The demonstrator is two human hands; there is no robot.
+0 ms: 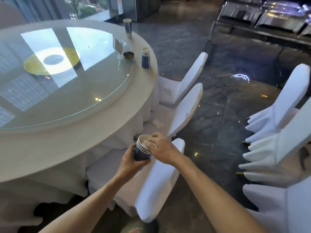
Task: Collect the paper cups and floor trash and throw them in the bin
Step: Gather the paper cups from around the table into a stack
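My left hand (130, 159) grips a stack of nested blue paper cups (141, 151) from below, just off the table's near right edge. My right hand (160, 147) rests its fingertips on the stack's rim, pressing something white into the top cup. A blue paper cup (145, 58) stands on the table's right edge. Another blue cup (127, 26) stands further back on the rim. A crumpled white tissue (157, 123) lies on a chair seat. A small gold-coloured scrap (264, 95) lies on the dark floor to the right.
The round table (50, 158) has a white cloth and a glass turntable (94, 84). A dark ashtray (128, 55) and a clear stand (119, 47) sit near the cups. White-covered chairs (186, 108) ring the table; more chairs (277, 148) stand at right. Steel buffet counters (262, 15) fill the far right.
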